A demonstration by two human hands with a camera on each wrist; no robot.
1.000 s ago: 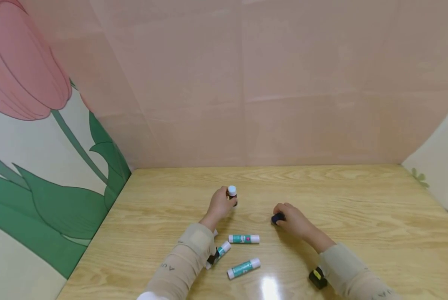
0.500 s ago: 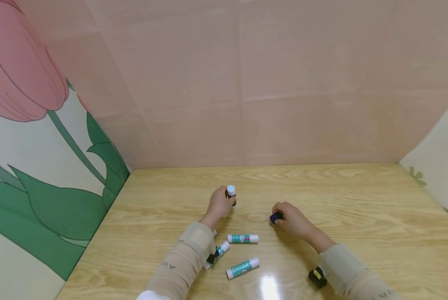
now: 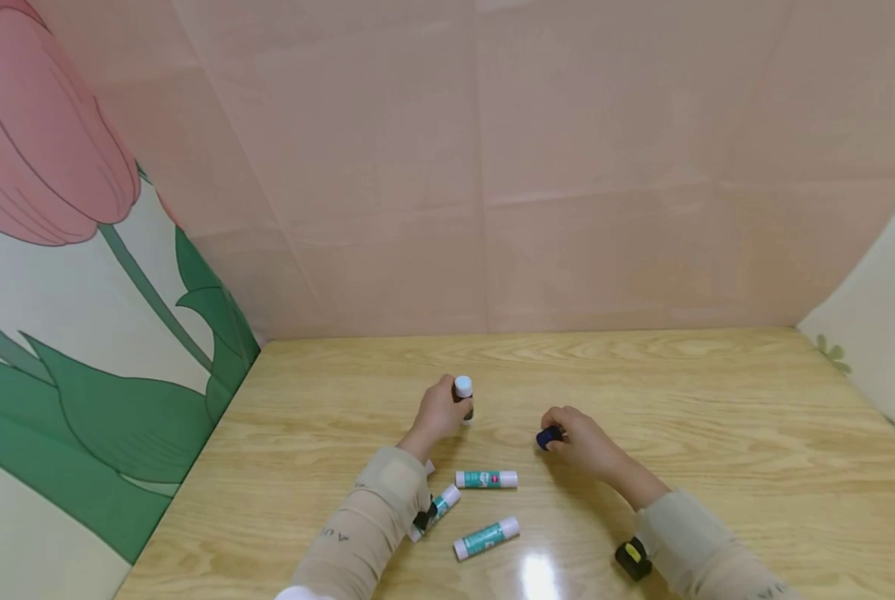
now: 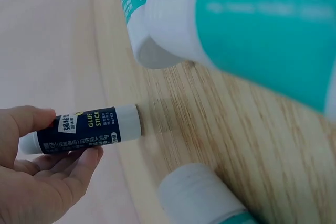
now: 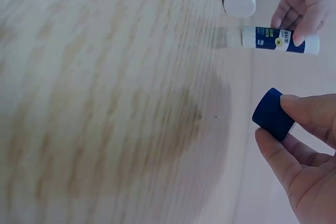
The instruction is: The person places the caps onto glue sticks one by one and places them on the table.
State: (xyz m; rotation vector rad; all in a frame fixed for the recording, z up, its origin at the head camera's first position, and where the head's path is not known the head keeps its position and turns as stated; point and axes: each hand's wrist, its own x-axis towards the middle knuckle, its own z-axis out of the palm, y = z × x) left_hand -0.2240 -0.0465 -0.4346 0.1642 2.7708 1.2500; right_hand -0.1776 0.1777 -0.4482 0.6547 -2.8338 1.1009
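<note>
My left hand (image 3: 438, 410) pinches a dark navy glue stick (image 4: 86, 127) with white ends between thumb and fingers. It stands upright, its lower white end right at the tabletop in the left wrist view. To the right, my right hand (image 3: 584, 442) holds a short dark blue cylinder (image 5: 273, 114), like a cap, tilted between thumb and fingertips above the table. In the right wrist view the navy glue stick (image 5: 281, 40) also shows, with the left hand's fingers round it. The cylinder's far end is hidden by the right fingers.
Teal-and-white glue sticks lie nearer the body: one crosswise (image 3: 487, 479), one slanted below it (image 3: 487, 538), another (image 3: 444, 502) partly under the left sleeve. Black wrist cameras (image 3: 633, 558) sit at both cuffs. A pink cloth (image 3: 605, 167) hangs behind the wooden table (image 3: 717, 417).
The left hand has lowered the navy glue stick slightly. My right hand has shifted the blue cylinder a little to the left. The teal glue sticks stay where they were.
</note>
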